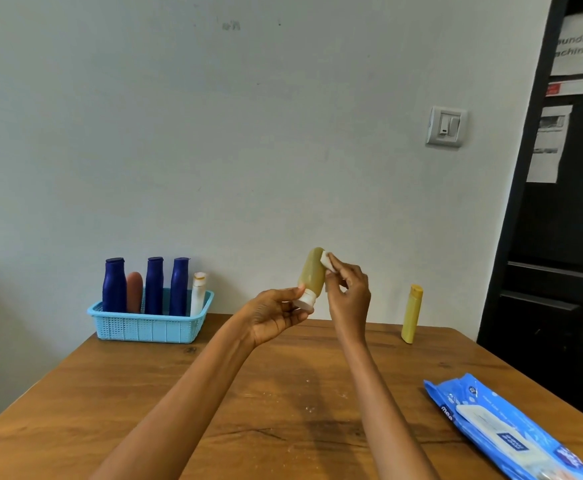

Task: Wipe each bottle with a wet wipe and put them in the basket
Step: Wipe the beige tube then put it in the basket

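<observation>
An olive-green bottle (311,271) with a white cap is held upside down above the table. My left hand (276,315) grips it at the cap end. My right hand (347,292) pinches a folded white wet wipe (328,262) against the bottle's upper side. At the back left, a light blue basket (151,325) holds three dark blue bottles (114,284), a brown bottle (134,291) and a white bottle (198,294). A yellow bottle (412,313) stands upright at the table's back right.
A blue pack of wet wipes (504,427) lies on the wooden table (144,393) at the front right. A pale wall runs close behind the table's far edge. A dark cabinet (560,237) stands to the right.
</observation>
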